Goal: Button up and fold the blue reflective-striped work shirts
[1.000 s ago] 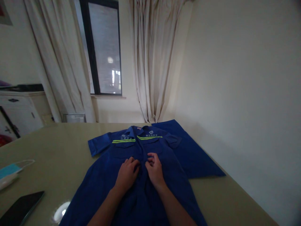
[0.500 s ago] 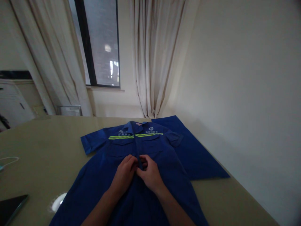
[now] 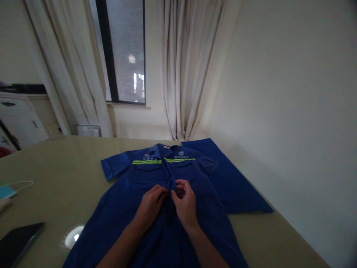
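Observation:
A dark blue short-sleeved shirt (image 3: 147, 173) with yellow-green stripes and white print across the chest lies front up, its collar at the far end. My left hand (image 3: 152, 203) pinches the shirt's front placket from the left, just below the chest pockets. From the right, my right hand (image 3: 185, 201) grips the placket edge between thumb and fingers and holds it slightly raised. The fingertips of both hands are close together at the middle of the shirt. Any button under them is too small to make out.
The shirt rests on a greenish table (image 3: 69, 160). Another blue cloth (image 3: 237, 186) lies beneath its right side, near the wall. At the left are a dark phone-like object (image 3: 19, 242) and a light blue mask (image 3: 7, 191). Curtains (image 3: 184, 74) hang behind.
The view has shifted slightly left. My right hand has lifted the placket edge and moved a little rightward, and the front opening now gapes slightly above the hands.

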`<state>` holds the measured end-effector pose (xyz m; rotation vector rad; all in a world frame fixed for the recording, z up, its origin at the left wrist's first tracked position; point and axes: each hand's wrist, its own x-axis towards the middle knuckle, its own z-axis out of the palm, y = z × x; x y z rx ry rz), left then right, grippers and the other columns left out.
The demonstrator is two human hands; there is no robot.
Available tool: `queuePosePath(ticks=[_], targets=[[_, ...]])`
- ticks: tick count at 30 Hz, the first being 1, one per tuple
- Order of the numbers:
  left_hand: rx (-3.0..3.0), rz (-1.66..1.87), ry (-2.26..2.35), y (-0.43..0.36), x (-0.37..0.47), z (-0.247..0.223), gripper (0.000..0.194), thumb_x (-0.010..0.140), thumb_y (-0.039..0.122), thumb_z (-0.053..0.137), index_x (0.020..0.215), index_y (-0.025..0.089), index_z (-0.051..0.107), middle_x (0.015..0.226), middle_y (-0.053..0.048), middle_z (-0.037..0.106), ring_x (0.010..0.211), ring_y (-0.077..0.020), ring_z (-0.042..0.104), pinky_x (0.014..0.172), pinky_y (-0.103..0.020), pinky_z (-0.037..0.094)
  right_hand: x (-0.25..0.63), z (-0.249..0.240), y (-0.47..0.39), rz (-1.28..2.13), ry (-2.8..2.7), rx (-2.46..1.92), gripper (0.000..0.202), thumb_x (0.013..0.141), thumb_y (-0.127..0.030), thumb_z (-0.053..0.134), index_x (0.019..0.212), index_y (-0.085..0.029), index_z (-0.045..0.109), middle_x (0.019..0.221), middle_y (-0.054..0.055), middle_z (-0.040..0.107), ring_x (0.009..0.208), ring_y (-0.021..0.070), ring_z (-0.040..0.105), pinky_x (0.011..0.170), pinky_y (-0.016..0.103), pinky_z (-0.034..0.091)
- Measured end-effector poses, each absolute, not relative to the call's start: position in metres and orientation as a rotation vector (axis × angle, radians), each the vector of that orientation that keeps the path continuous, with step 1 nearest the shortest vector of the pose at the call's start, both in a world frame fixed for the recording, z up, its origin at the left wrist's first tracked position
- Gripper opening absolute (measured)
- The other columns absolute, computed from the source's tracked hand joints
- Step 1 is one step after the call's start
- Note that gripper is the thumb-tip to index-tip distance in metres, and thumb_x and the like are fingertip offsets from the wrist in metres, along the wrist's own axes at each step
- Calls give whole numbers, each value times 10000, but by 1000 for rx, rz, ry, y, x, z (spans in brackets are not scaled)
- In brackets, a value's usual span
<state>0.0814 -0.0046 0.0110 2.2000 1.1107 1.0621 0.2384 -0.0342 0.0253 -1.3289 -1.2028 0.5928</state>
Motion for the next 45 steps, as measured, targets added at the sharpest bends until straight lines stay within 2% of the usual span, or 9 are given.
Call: queuePosePath(ticks=[5, 13, 18, 20, 24, 29, 35, 40, 45], targets=[[2308, 1135, 1191, -12, 84, 18, 184, 1019, 214, 434, 1016, 235, 616, 1007, -34, 652, 962, -208, 619, 896, -355, 506, 234, 26, -41, 190, -1471, -1353, 413, 796, -58, 522, 1131, -232, 689, 1045, 69, 721, 989, 238, 668, 921, 392, 525], [2371, 932, 1231, -10, 85, 15, 215, 1000, 190, 444, 1002, 239, 653, 987, -40, 678, 930, -213, 637, 862, -359, 533, 238, 26, -35, 566, -1266, -1364, 320, 811, -156, 606, 1128, -197, 631, 890, 35, 727, 780, 206, 709, 727, 311, 576], [2329, 1099, 1235, -10, 84, 13, 183, 992, 200, 462, 1021, 241, 638, 994, -35, 681, 943, -207, 647, 868, -347, 533, 237, 30, -41, 75, -1484, -1432, 342, 849, -75, 493, 1103, -215, 675, 996, 77, 719, 966, 259, 666, 903, 414, 536], [2346, 1097, 1220, -11, 84, 13, 195, 977, 180, 465, 992, 243, 649, 980, -34, 688, 926, -206, 651, 850, -336, 536, 230, 29, -44, 32, -1638, -1410, 400, 844, -45, 479, 1135, -230, 681, 1029, 73, 720, 1003, 260, 660, 930, 415, 529], [2285, 1058, 1216, -11, 84, 12, 200, 967, 186, 481, 977, 247, 672, 979, -25, 709, 909, -189, 679, 832, -312, 546, 222, 25, -44, 242, -1596, -1457, 386, 836, -58, 525, 1161, -216, 660, 1064, 67, 730, 988, 229, 702, 904, 351, 554], [2279, 1050, 1186, -10, 86, 11, 210, 980, 216, 470, 1010, 265, 672, 998, -18, 716, 925, -183, 695, 851, -315, 545, 227, 20, -39, 343, -1484, -1540, 348, 830, -92, 544, 1135, -205, 670, 1004, 69, 750, 948, 237, 730, 883, 358, 564], [2197, 1063, 1243, -14, 84, 14, 199, 955, 227, 480, 1102, 284, 602, 992, -1, 745, 923, -185, 730, 813, -294, 562, 227, 25, -41, 548, -1467, -1347, 257, 852, -149, 574, 1063, -224, 700, 954, 46, 773, 877, 222, 750, 812, 327, 585], [2157, 1105, 1269, -13, 84, 10, 242, 932, 233, 499, 1135, 291, 617, 1027, -5, 761, 948, -195, 741, 834, -312, 570, 231, 27, -38, 685, -1385, -1243, 180, 919, -256, 560, 974, -216, 727, 919, 59, 774, 863, 229, 749, 798, 334, 586], [1938, 1127, 1240, -11, 85, 8, 235, 898, 238, 539, 1108, 272, 637, 954, 7, 768, 895, -193, 748, 833, -319, 578, 236, 20, -31, 804, -1345, -1198, 143, 868, -274, 638, 965, -196, 709, 880, 64, 765, 836, 235, 745, 754, 325, 583]])
